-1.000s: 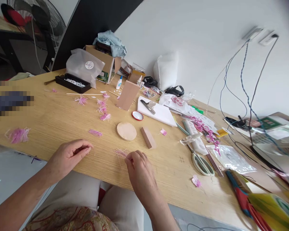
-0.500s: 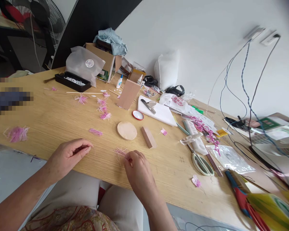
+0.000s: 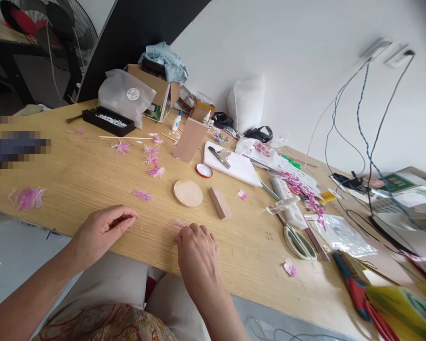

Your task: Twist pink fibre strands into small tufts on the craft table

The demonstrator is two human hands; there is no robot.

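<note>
1. At the near edge of the wooden table (image 3: 92,175), your right hand (image 3: 195,251) rests knuckles up, its fingertips (image 3: 183,233) on the loose pink strands (image 3: 177,222); the strands lie just ahead of that hand, and I cannot tell whether any are pinched.
2. Your left hand (image 3: 101,229) sits well to the left, thumb and fingers pressed together on something thin, too small to make out.
3. Just beyond the strands lie a round wooden disc (image 3: 188,192) and a small wooden block (image 3: 219,202), close together but apart.
4. A short pink tuft (image 3: 142,194) lies left of the disc; more pink tufts (image 3: 152,158) are scattered farther back.
5. To your right, scissors (image 3: 298,240) lie flat, well apart from your hand.
6. At the far side, a black tray (image 3: 108,121) holds white pieces, and an open cardboard box (image 3: 156,90) carries a blue cloth (image 3: 165,56) on top.
</note>
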